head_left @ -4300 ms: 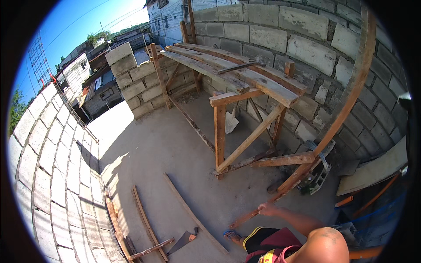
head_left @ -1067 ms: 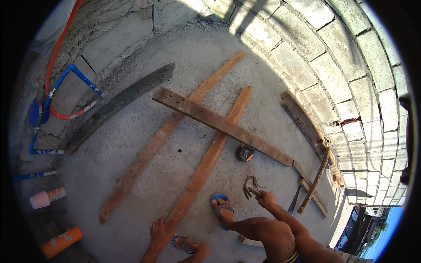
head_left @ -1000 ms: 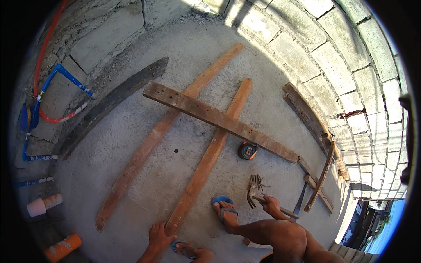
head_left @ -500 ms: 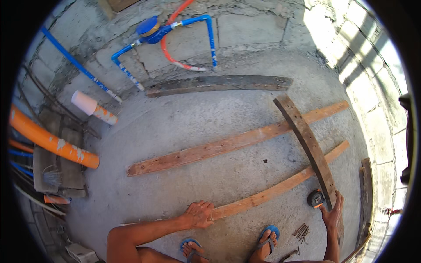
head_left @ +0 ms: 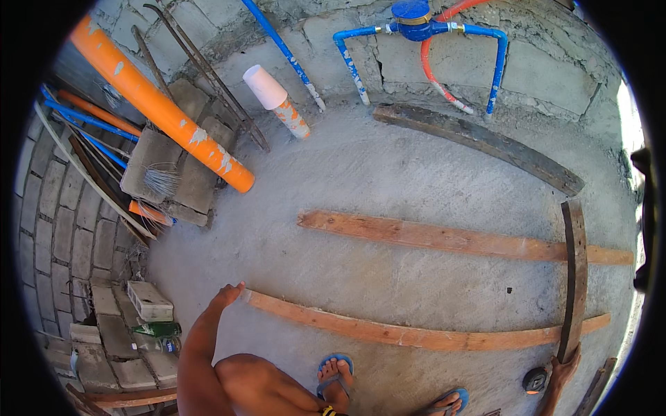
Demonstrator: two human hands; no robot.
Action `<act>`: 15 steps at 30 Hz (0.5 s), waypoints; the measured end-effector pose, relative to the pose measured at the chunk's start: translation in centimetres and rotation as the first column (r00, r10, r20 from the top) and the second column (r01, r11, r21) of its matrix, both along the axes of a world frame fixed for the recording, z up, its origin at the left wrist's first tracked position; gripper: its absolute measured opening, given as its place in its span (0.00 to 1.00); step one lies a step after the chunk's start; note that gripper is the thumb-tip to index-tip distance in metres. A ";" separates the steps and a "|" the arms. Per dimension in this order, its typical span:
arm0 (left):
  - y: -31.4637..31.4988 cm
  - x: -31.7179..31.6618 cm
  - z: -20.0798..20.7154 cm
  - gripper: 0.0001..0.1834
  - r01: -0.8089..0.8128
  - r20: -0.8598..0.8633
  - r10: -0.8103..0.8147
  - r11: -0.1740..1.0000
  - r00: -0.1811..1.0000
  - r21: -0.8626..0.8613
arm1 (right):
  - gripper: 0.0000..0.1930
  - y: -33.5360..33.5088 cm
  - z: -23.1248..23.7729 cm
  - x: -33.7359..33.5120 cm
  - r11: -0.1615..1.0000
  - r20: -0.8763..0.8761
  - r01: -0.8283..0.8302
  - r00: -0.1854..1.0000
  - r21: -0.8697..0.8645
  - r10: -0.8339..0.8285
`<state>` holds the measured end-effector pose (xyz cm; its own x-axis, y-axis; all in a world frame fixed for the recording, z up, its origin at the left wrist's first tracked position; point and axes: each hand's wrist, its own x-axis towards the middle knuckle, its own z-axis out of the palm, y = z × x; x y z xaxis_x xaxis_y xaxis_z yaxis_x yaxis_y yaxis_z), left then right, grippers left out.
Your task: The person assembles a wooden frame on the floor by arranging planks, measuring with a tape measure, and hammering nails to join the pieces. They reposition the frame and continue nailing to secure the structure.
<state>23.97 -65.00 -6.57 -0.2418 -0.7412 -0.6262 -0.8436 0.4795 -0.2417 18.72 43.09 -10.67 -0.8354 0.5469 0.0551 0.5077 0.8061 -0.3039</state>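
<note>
Two long wooden planks lie side by side on the concrete floor, the near plank (head_left: 416, 336) and the far plank (head_left: 458, 239). A dark weathered board (head_left: 574, 277) lies across their right ends. My left hand (head_left: 227, 295) grips the left end of the near plank. My right hand (head_left: 560, 364) holds the near end of the dark board. A small round tape measure (head_left: 534, 380) sits on the floor just left of my right hand. My feet in blue sandals (head_left: 334, 367) stand close to the near plank.
Another dark board (head_left: 479, 139) lies by the block wall under blue and red pipes (head_left: 416, 21). An orange pipe (head_left: 163, 111), rods, concrete blocks (head_left: 149, 301), a green bottle (head_left: 156, 329) and a capped tube (head_left: 277, 97) crowd the left side.
My view has swung from the scaffold down to the floor. My left hand has slid to the near plank's left end, and my right hand has settled on the dark board's near end.
</note>
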 end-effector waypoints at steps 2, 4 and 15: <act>1.6 1.8 -1.2 0.50 -0.117 -0.269 0.202 0.946 0.942 0.301 | 0.54 1.2 0.6 -1.3 0.997 -0.101 -0.040 0.994 -0.068 0.033; 3.0 1.1 -1.4 0.45 -0.034 -0.224 0.076 0.982 0.972 0.184 | 0.53 2.8 1.6 -2.0 0.997 -0.088 0.050 0.995 -0.060 -0.055; 13.3 -1.0 -1.5 0.34 0.184 -0.536 -0.011 0.945 0.844 0.270 | 0.53 9.0 3.6 -3.1 0.981 0.098 0.181 0.977 0.062 -0.187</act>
<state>23.01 -51.67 -8.10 -0.6555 -0.4935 -0.5716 -0.7459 0.5412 0.3882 15.65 52.14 -7.02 -0.7232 0.6906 0.0066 0.6754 0.7092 -0.2021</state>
